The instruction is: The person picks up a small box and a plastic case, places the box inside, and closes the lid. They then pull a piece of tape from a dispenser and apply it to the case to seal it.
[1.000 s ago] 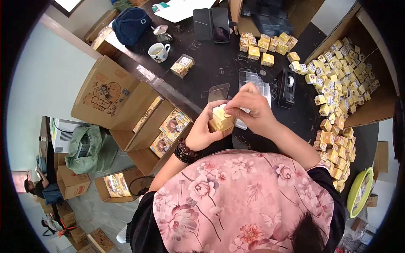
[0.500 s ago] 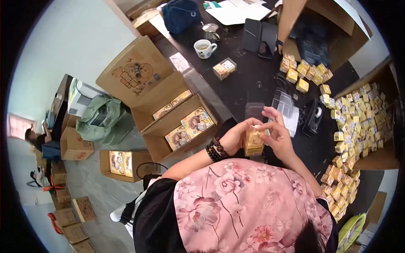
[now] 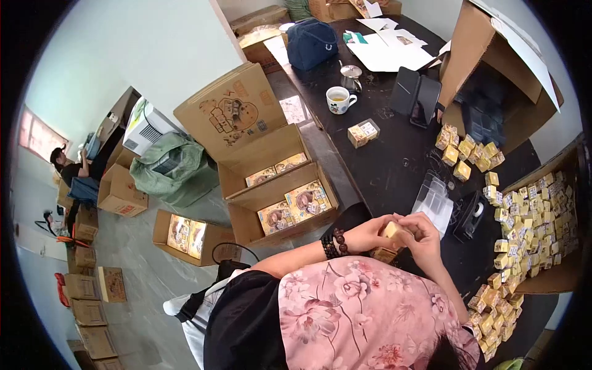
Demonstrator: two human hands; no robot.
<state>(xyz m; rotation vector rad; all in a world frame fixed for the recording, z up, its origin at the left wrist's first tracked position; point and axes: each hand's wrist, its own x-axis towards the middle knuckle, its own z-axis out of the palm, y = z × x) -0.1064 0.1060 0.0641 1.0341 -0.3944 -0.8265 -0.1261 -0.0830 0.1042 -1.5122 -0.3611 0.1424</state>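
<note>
My left hand (image 3: 370, 234), with dark beaded bracelets at the wrist, is closed around a small yellow box (image 3: 391, 230) above the near edge of the table. From the other side my right hand (image 3: 424, 239) has its fingers bent in against the same box. Below them another yellow-brown box (image 3: 383, 254) shows in part, mostly hidden by the fingers and the pink floral cloth. Clear plastic cases (image 3: 433, 203) lie just beyond my right hand. Farther back, a clear case with yellow boxes (image 3: 364, 133) stands on the table.
Many small yellow boxes (image 3: 530, 216) spill from a carton on the right, with more (image 3: 470, 151) behind. A black tape dispenser (image 3: 470, 216), a cup (image 3: 340, 100) and a phone in a case (image 3: 424, 102) are on the table. An open carton (image 3: 280, 231) stands left; a person (image 3: 77, 166) sits far off.
The camera view has swung, so the surroundings appear shifted. My hands have drawn closer together around the yellow box, and the box below is now more hidden.
</note>
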